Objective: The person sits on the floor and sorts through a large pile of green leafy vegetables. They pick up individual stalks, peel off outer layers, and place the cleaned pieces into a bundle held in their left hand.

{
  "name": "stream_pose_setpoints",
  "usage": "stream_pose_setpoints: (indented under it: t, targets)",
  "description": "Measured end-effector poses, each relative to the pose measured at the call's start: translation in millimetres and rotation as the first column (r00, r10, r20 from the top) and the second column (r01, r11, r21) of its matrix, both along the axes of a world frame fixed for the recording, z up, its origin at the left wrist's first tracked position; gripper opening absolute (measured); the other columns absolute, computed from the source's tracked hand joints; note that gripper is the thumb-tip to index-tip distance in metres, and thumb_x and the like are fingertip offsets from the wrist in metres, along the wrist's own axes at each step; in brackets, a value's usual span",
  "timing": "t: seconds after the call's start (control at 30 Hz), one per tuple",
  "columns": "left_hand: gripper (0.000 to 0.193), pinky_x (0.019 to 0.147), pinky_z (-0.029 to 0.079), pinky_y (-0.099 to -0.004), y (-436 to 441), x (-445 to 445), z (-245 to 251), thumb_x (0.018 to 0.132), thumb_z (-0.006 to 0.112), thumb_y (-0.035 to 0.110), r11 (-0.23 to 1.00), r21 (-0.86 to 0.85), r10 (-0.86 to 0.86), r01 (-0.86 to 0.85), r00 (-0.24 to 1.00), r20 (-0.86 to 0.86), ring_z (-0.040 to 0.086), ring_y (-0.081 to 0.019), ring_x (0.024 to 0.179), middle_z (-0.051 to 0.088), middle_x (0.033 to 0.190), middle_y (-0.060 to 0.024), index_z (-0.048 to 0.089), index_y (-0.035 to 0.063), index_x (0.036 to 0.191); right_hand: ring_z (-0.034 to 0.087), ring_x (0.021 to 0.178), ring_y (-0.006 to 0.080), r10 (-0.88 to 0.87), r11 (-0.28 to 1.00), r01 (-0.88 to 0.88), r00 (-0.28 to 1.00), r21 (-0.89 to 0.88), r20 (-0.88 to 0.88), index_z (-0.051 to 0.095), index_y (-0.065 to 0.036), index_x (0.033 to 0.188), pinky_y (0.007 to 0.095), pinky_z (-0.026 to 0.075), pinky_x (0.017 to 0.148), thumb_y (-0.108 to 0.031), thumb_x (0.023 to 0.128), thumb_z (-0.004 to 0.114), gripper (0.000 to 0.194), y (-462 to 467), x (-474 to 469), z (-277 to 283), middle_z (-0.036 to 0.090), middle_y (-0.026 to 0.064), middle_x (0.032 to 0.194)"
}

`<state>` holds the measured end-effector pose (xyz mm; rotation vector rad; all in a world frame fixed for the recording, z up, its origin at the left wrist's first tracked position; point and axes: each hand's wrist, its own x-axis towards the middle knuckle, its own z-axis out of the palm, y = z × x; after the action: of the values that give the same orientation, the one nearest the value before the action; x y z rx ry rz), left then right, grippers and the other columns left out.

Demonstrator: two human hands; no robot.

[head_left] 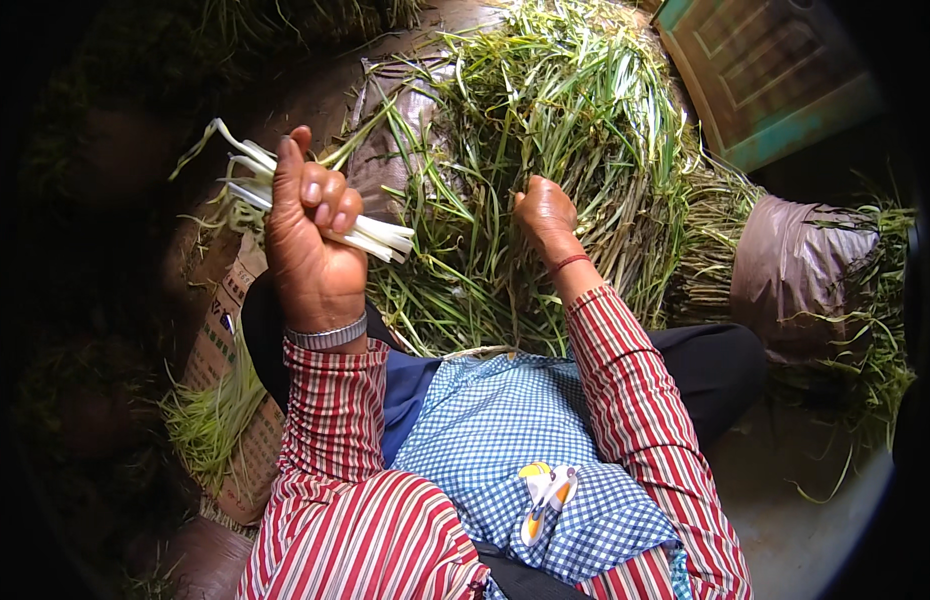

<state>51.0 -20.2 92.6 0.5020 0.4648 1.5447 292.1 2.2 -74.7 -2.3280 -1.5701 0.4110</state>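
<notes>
My left hand is raised and closed around a small bunch of pale peeled stalks, probably garlic chives or young leeks. Their white ends jut out on both sides of the fist. Before me lies a large heap of long green leafy stalks, with thin brownish stems lower down. Over the near part of this heap, my right hand is curled into a fist, back of the hand up. Its fingertips are hidden, so whether it grips a stalk cannot be seen.
Trimmed pale-green stalks lie on a printed cardboard sheet at my left. To the right, a bundle of stalks is wrapped in brownish plastic. A panelled door stands at the upper right. Plastic sheeting lies beside the heap.
</notes>
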Motion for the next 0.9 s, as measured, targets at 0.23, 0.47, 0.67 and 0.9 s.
stream_pose_setpoints:
  t: [0.23,0.47,0.67,0.9]
  targets:
    - [0.025,0.042,0.032,-0.0177,-4.5,20.2,-11.9,0.093,0.065,0.02,0.987,-0.099,-0.13,0.123,0.99,-0.063,0.04,-0.0025,0.05,0.05,0.065,0.0035,0.058,0.0016,0.107,0.041,0.053,0.0035,0.241,0.968,-0.063,0.505,0.243,-0.829,0.065,0.0,0.076,0.0245,0.033,0.046,-0.015,0.087,0.064,0.018,-55.9,-11.1,21.1,0.051,-0.005,0.059]
    - [0.016,0.042,0.034,-0.0168,-12.1,49.4,-45.5,0.093,0.063,0.015,0.944,-0.264,-0.266,0.196,0.928,-0.26,0.042,-0.0016,0.049,0.061,0.077,-0.0005,0.059,0.0047,0.104,0.045,0.065,-0.0003,0.324,0.946,-0.159,0.463,0.282,-0.825,0.068,0.0,0.093,0.0177,0.037,0.055,-0.013,0.093,0.063,0.014,-89.3,-14.3,31.3,0.058,-0.0078,0.073]
    - [0.027,0.039,0.032,-0.0168,-16.1,62.5,-68.3,0.091,0.066,0.015,0.934,-0.283,-0.317,0.22,0.877,-0.362,0.04,-0.0009,0.047,0.063,0.086,-0.0019,0.059,0.0005,0.113,0.044,0.064,0.0022,0.307,0.951,-0.104,0.433,0.292,-0.847,0.066,0.002,0.091,0.0217,0.038,0.055,-0.013,0.09,0.065,0.016,-90.5,-16.3,38.0,0.054,-0.0067,0.068]
    - [0.027,0.039,0.033,-0.018,-14.4,72.1,-72.8,0.088,0.07,0.013,0.931,-0.207,-0.36,0.299,0.843,-0.399,0.045,-0.0014,0.048,0.062,0.078,0.0021,0.059,0.0012,0.11,0.046,0.065,0.0015,0.391,0.92,-0.197,0.413,0.339,-0.823,0.067,0.001,0.092,0.0198,0.039,0.056,-0.012,0.092,0.063,0.014,-92.7,-18.0,49.4,0.057,-0.0063,0.071]
